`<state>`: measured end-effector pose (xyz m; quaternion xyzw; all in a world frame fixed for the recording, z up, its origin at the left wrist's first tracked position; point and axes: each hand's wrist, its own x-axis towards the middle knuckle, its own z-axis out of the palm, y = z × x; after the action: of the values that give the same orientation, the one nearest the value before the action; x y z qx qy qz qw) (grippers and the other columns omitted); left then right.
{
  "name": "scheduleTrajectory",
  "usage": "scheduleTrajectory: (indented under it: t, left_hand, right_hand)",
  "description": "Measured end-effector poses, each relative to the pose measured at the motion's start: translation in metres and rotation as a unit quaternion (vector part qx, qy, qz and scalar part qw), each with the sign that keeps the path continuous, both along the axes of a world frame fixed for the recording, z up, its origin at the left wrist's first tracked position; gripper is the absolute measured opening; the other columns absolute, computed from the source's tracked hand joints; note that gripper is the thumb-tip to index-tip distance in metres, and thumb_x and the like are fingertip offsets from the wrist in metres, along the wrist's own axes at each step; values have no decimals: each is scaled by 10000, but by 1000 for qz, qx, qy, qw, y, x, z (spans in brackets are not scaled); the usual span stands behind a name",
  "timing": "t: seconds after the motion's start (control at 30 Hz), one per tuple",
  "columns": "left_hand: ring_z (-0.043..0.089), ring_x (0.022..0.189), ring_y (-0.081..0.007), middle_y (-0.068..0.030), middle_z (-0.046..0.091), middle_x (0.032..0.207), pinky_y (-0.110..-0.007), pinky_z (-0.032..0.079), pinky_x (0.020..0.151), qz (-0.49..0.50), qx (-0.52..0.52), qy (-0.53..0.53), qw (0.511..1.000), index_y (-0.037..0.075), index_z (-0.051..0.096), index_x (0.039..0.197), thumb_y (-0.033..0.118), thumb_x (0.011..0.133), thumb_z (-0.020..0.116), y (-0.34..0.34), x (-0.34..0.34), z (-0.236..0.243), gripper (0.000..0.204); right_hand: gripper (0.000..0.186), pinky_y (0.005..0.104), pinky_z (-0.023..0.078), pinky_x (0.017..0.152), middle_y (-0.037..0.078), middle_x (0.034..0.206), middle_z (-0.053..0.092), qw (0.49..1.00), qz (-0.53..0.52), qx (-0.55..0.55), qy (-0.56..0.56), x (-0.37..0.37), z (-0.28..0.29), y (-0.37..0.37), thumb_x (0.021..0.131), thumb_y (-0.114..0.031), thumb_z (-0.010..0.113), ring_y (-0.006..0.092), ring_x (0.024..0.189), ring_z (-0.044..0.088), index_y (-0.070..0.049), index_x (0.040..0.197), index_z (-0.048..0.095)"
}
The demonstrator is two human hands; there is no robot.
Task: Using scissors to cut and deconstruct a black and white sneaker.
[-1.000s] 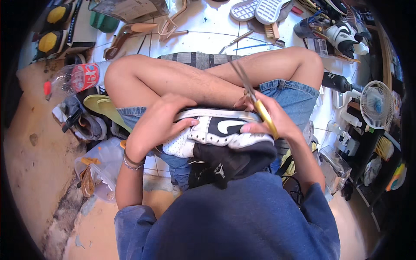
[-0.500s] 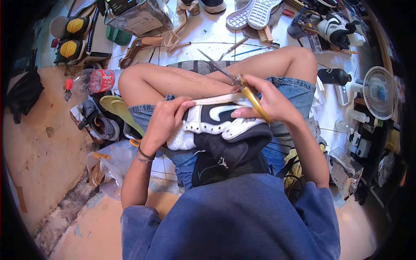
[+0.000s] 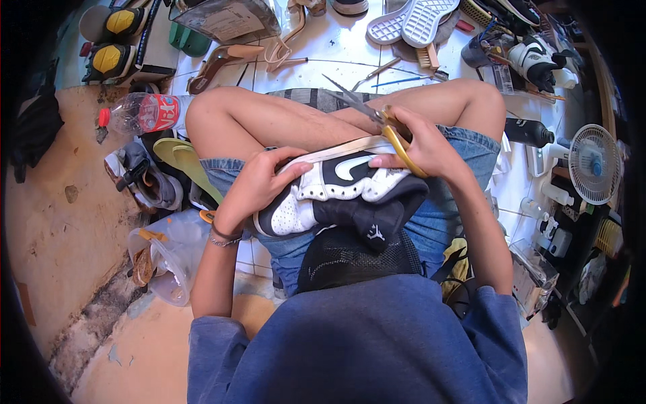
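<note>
A black-and-white sneaker (image 3: 330, 180) lies on its side across my lap, its toe to the left. My left hand (image 3: 262, 180) grips the toe end, with the thumb over the white side and the fingers along the sole edge. In my right hand (image 3: 422, 145) is a pair of scissors (image 3: 402, 153) with gold handles. Their blades point up and left past the shoe, spread slightly apart. My right thumb also presses on the shoe's side near the heel. A pale strip (image 3: 353, 146) runs along the sole edge between my hands.
At the left are a plastic bottle (image 3: 138, 113), a worn shoe (image 3: 156, 182) and a clear tub (image 3: 171, 259). White soles (image 3: 420, 25), a brush (image 3: 426, 56) and a sandal (image 3: 219, 66) lie ahead. A small fan (image 3: 595, 163) and a black bottle (image 3: 528, 131) stand at the right.
My left hand has shifted from pinching the pale strip to gripping the toe end. The shoe's toe now shows more. The scissors have moved slightly right, with both blades visible.
</note>
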<state>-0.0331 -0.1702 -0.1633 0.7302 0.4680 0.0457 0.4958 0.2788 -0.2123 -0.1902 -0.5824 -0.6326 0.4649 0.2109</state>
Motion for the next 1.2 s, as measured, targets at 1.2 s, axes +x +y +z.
scheduleTrajectory:
  t: [1.2]
  left_hand:
    - [696, 989, -117, -86, 759, 1065, -249, 540, 880, 188, 192, -264, 926, 20, 658, 1243, 10, 851, 804, 19, 30, 111, 419]
  right_hand:
    - [504, 300, 423, 622, 0, 741, 525, 962, -57, 108, 243, -34, 37, 18, 755, -360, 931, 113, 696, 476, -46, 919, 573]
